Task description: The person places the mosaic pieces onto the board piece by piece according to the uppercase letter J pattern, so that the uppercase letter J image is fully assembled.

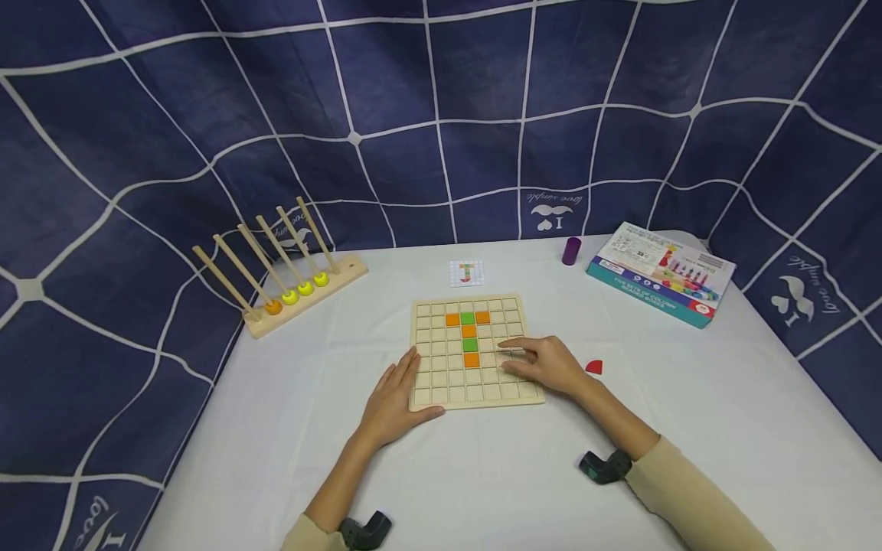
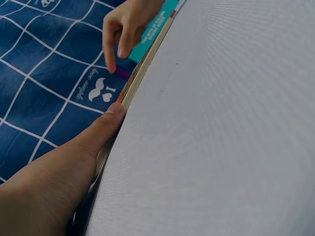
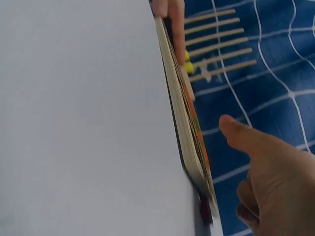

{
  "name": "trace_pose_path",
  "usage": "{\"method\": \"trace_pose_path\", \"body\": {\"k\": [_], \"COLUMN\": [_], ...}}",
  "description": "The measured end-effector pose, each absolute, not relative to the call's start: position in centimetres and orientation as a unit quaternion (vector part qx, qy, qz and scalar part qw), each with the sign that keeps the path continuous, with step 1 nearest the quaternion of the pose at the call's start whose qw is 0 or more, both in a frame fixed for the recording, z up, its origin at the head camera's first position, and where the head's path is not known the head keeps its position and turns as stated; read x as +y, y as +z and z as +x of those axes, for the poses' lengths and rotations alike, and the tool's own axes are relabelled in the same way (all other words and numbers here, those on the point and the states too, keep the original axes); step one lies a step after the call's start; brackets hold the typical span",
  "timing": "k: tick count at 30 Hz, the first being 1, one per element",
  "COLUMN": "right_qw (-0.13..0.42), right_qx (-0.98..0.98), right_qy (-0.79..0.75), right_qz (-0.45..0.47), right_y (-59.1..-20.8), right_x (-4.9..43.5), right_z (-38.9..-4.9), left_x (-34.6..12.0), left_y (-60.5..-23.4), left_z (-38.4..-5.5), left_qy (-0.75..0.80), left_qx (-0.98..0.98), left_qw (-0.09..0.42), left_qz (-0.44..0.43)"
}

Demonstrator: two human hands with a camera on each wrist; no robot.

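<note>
The left hand [image 1: 394, 398], fingers straight, thumb spread, touches the left edge of the squarish grid board [image 1: 492, 392] at frame centre. Over its right side, the right hand [image 1: 547, 365] has thumb and fingers apart. The tile T [image 1: 469, 331] has its stem pointing down-frame.

White capitals along the teal side of the box [image 1: 644, 295] are reading "FIVE SETS OF COLUMN BEADED BOXES". The finer print on its top panel and on the red label at its corner is coming out too small to make out. On the blue cloth [image 1: 482, 76], white lettering is repeating "I" and "love simple" beside a moustache and a heart; at the back it is appearing upside down, and on the right it is running aslant. At the lower left, "love" and "I" are showing. Behind the wooden rods [image 1: 255, 251], another such print is standing partly hidden. In the left wrist view, the box's white letters are blurring.
</note>
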State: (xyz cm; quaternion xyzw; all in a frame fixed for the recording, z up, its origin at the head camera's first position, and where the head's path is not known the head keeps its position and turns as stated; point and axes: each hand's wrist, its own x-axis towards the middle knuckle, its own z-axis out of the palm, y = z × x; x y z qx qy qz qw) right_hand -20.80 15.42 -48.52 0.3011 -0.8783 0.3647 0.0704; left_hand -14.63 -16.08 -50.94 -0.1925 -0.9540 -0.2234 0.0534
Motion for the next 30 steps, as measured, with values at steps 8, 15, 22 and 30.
{"method": "trace_pose_path", "body": {"k": [8, 15, 22, 30], "right_qw": [0.072, 0.077, 0.080, 0.072], "right_qx": [-0.886, -0.914, -0.922, -0.915], "right_qy": [0.382, 0.340, 0.317, 0.343], "right_qz": [0.251, 0.209, 0.206, 0.202], "right_y": [-48.1, -48.6, -49.5, -49.4], "right_x": [22.8, 27.8, 29.4, 27.9], "right_z": [-19.1, -17.9, -18.0, -19.6], "left_x": [-15.9, -16.3, -16.3, -16.1], "left_y": [-50.8, -50.7, -51.0, -51.2], "left_z": [-14.6, -14.6, -14.7, -14.7], "left_qy": [-0.225, -0.228, -0.227, -0.230], "left_qx": [-0.954, -0.952, -0.952, -0.952], "left_qw": [0.048, 0.060, 0.057, 0.057], "left_qz": [-0.195, -0.197, -0.196, -0.193]}}
